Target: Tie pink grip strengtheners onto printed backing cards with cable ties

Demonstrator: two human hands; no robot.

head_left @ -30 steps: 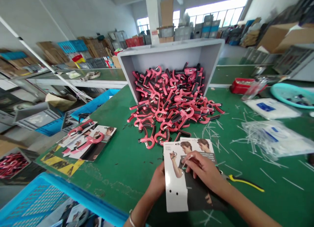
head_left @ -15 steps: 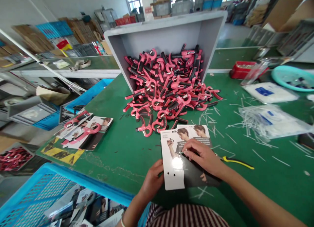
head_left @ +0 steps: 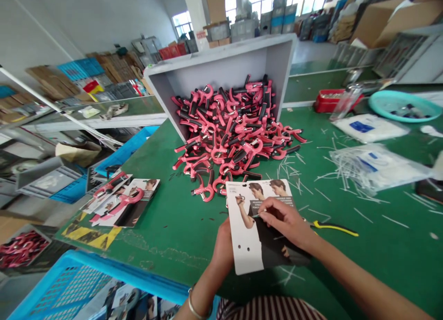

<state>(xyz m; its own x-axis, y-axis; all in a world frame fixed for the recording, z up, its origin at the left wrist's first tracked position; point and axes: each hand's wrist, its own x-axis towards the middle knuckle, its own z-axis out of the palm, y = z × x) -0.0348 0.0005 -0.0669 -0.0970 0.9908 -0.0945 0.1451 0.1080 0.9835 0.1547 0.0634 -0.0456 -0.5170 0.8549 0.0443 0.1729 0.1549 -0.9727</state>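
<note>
A printed backing card [head_left: 246, 260] with two small holes in its lower left stands tilted above the green table. My left hand [head_left: 223, 246] grips it at the left edge, its fingers hidden behind the card. In front of the card, my right hand [head_left: 284, 221] is closed, thumb and forefinger pinching what looks like a thin cable tie [head_left: 255, 216] against the printed face. Beyond the card, a heap of pink and black hand grips [head_left: 230, 126] spills out of a grey crate [head_left: 221, 62]. Yellow-handled pliers [head_left: 335, 228] lie right of my right hand.
Loose white ties and bags of ties [head_left: 377, 168] lie at the right, near a turquoise basin [head_left: 380, 101] and a red box [head_left: 321, 103]. Cards with pink grips [head_left: 128, 200] rest at the left. A blue basket [head_left: 69, 274] stands below the table edge.
My left hand has slid further behind the card, and the card has tilted slightly, losing its bright glare. My right hand keeps its pinch in nearly the same place. The camera view has shifted upward.
</note>
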